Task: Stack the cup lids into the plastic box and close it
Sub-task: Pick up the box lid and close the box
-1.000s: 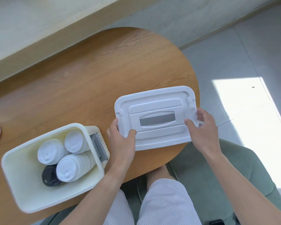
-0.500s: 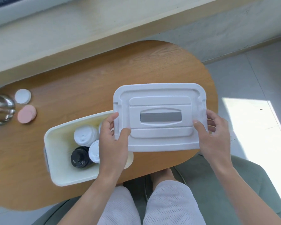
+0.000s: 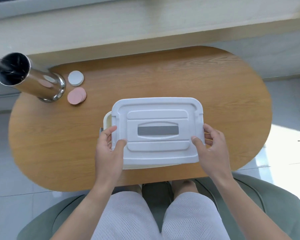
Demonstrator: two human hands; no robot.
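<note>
The white box lid (image 3: 157,116), with a grey handle strip in its middle, lies over the cream plastic box (image 3: 107,118). Only the box's left rim and a strip of its front edge show from under it. My left hand (image 3: 109,148) grips the lid's left end, thumb on top and fingers at the edge. My right hand (image 3: 210,146) grips the right end the same way. The cup lids inside the box are hidden by the lid.
On the oval wooden table (image 3: 223,94), a tall shiny metal cylinder (image 3: 29,78) stands at the back left. Beside it lie a white disc (image 3: 75,78) and a small stack of pink discs (image 3: 76,96). A green seat (image 3: 267,205) is under me.
Both hands carried the lid leftward from beside the box to over it. The lids inside the box, visible before, are now covered.
</note>
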